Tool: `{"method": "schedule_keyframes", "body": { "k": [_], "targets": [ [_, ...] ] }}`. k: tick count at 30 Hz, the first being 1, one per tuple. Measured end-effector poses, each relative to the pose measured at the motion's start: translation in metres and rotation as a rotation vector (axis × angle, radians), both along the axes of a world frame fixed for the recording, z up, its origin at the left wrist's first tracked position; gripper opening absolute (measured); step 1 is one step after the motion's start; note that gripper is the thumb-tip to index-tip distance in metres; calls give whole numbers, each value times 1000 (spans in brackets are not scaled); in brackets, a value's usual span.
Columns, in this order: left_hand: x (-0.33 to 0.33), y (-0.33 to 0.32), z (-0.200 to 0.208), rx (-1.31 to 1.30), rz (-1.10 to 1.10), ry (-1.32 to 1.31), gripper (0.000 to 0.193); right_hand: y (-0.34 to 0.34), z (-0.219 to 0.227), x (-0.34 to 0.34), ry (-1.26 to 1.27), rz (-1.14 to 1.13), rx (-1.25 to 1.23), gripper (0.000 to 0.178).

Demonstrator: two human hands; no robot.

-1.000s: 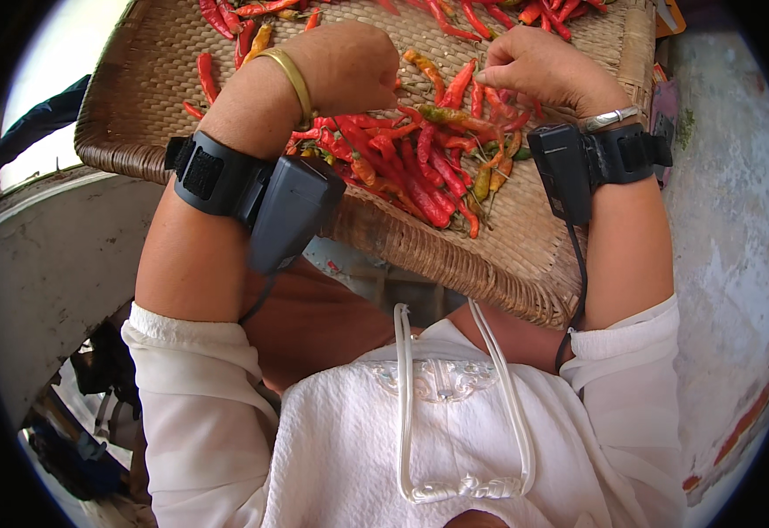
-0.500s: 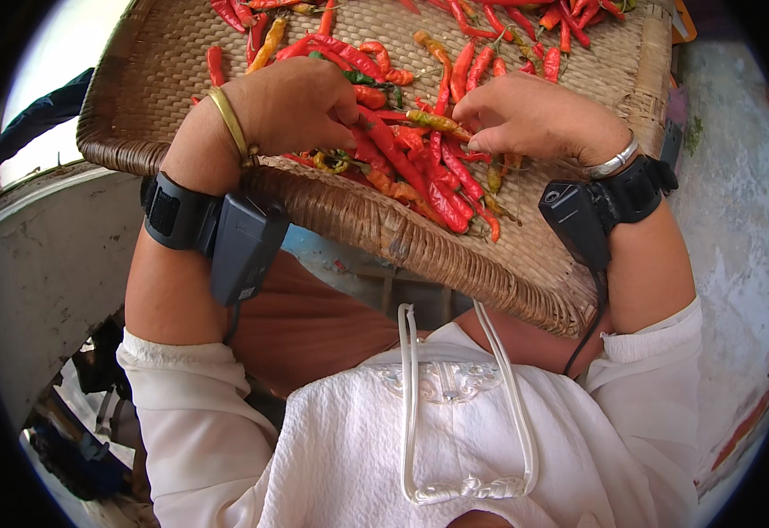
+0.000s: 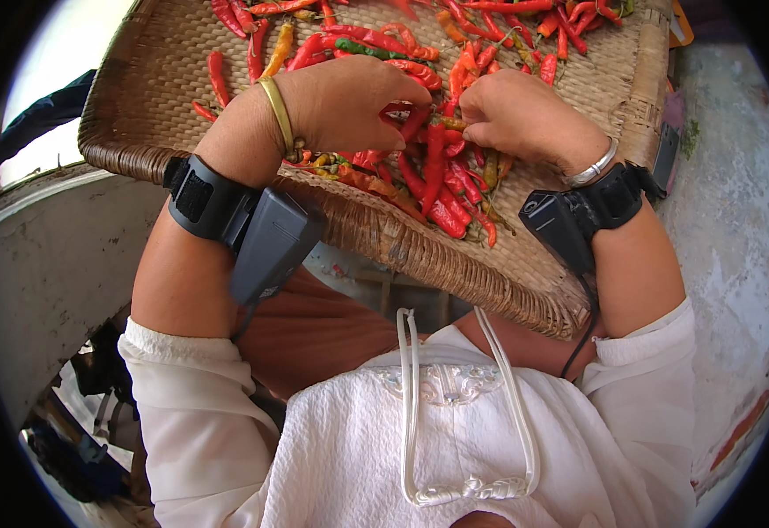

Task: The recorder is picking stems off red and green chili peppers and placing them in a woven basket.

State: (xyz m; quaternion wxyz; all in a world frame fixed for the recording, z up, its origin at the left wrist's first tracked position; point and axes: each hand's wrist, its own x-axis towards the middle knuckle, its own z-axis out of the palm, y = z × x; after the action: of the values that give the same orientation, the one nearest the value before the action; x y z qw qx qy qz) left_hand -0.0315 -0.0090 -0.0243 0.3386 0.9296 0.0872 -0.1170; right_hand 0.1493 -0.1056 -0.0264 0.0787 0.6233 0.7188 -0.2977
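Red, orange, yellow and a few green chili peppers lie in a woven basket tray point(image 3: 631, 97) tilted over my lap. Above the pile, my left hand point(image 3: 349, 104) is closed, with a red chili pepper point(image 3: 415, 124) between thumb and curled fingers. My right hand point(image 3: 525, 119) is just to its right, thumb and fingertips pinched together; whatever they may hold is hidden. An upright red chili pepper point(image 3: 434, 167) with a greenish stem lies on the heap between and below both hands. Near my left fingers is a green chili pepper point(image 3: 368, 49).
The tray's thick braided rim point(image 3: 437, 264) runs in front of my lap. More red peppers point(image 3: 569, 22) are spread toward its far side. Black strapped devices point(image 3: 274, 242) with cables sit on both forearms. A pale wall point(image 3: 50, 264) stands at the left.
My left hand has moved right, closer to my right hand, and closed on a red pepper. The right hand shifted slightly left and its fingers drew together. Some peppers in the heap shifted.
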Motion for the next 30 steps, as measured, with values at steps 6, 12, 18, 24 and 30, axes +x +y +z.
{"method": "schedule_keyframes", "body": {
  "k": [6,12,18,24,30],
  "targets": [
    [-8,33,-7,522,269,-164,25,2,22,20,272,-201,52,16],
    [-7,46,-25,556,176,-57,25,16,27,57,915,-659,299,19],
    [-5,40,-17,564,148,4,20,19,29,33,524,-679,389,33],
    [0,36,-3,388,195,42,15,16,-5,24,535,-376,374,28],
    [3,32,12,-435,460,-328,16,15,-7,12,822,-343,524,29]
  ]
}}
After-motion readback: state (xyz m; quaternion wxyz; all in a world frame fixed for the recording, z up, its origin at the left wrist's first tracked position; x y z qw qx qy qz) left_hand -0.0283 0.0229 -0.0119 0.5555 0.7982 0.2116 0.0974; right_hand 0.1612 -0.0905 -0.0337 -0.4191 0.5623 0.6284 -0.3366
